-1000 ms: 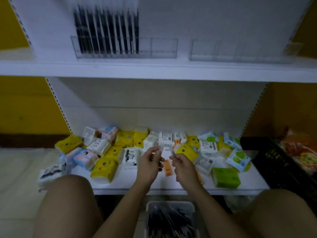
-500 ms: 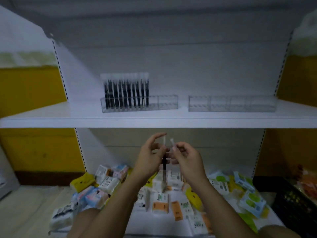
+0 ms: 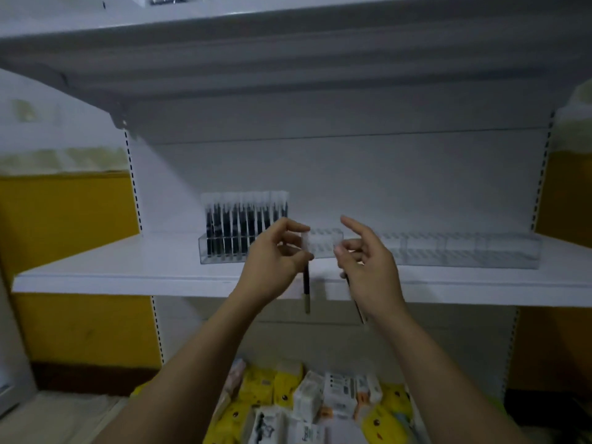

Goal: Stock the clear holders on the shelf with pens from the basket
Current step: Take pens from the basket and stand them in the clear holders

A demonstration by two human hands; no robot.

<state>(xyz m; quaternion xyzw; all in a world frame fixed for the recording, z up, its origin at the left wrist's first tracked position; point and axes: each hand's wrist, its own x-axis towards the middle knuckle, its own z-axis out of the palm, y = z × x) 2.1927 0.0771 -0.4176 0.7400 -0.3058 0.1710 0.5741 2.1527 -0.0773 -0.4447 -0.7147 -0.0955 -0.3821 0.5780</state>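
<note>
Both hands are raised in front of the white metal shelf point(image 3: 128, 277), each pinching one pen. Left hand point(image 3: 272, 261) grips a slim black pen with a frosted clear cap point(image 3: 306, 283) between thumb and fingers; the pen hangs upright, cap at the top, its lower end dropping below the shelf's front edge. Right hand point(image 3: 368, 264) holds a second black pen with a clear cap point(image 3: 355, 302) near its cap end, with the index finger lifted free and the barrel slanting down behind the palm and wrist.

Just behind the hands stands the left clear plastic holder point(image 3: 224, 254) on the shelf. Its left part is filled with a row of upright black pens point(image 3: 243, 225) with pale caps, and its right part, between the two hands, shows bare slots. Beside it, further right, sits the second clear plastic holder point(image 3: 464, 251), which looks transparent all the way along.

Below, on the lower shelf, lie yellow and white small packets point(image 3: 320, 398) in a loose heap. Yellow wall panels point(image 3: 64, 225) flank the shelving on both sides.
</note>
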